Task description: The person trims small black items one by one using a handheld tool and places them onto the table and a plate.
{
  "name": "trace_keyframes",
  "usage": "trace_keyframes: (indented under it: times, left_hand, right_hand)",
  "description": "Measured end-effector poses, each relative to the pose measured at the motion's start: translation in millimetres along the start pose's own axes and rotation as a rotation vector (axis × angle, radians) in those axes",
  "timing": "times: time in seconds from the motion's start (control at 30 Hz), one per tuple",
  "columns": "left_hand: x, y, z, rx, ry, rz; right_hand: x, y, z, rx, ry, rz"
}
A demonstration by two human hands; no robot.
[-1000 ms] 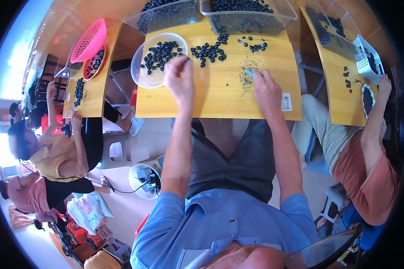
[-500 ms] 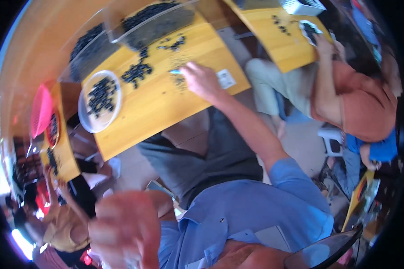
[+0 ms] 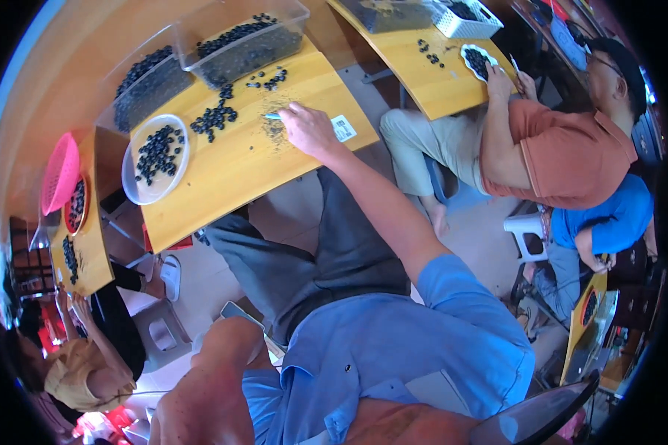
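My right hand (image 3: 309,131) rests low over the near side of a yellow wooden table (image 3: 230,189), closed round a thin tool with a light blue tip (image 3: 273,116); its exact kind is too small to make out. Beneath and beside it lie dark crumbs (image 3: 274,133). A heap of small black pieces (image 3: 214,119) sits left of that hand, with a few more pieces (image 3: 269,78) beyond it. Farther left stands a round clear bowl (image 3: 132,185) of black pieces. My left hand (image 3: 200,408) is raised close to the camera at lower left, away from the table, its fingers hidden.
Two clear bins (image 3: 252,55) of black pieces line the table's far edge. A white printed card (image 3: 342,128) lies right of my right hand. At right, a person in an orange shirt (image 3: 564,159) works over a scalloped white dish (image 3: 476,74). A pink basket (image 3: 59,174) stands left.
My left hand, blurred before, has dropped lower in the picture. The view has shifted, so the table sits farther left. My right hand still holds the tool over the crumbs.
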State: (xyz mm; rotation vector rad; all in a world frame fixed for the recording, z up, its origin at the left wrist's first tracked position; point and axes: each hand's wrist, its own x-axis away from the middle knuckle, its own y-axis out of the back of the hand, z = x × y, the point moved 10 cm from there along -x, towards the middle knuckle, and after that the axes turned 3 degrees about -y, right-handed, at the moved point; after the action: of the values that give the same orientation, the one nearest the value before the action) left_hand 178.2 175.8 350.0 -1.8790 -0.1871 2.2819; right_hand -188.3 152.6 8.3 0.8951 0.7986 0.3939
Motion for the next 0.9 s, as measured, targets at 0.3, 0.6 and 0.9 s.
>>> trace_keyframes:
  times: [0.3,0.6,0.9]
  left_hand:
    - [-8.9,13.0,-89.1,-0.113,-0.093,0.008]
    - [13.6,47.1,-171.9,-0.081,-0.371,-0.210]
    - [-9.9,32.9,-26.6,-0.480,0.468,0.321]
  right_hand:
    - [-5.1,2.7,3.1,-0.032,-0.001,-0.035]
    - [-3.0,5.7,3.7,-0.015,0.044,-0.072]
    - [1.0,3.0,0.9,-0.009,0.038,-0.084]
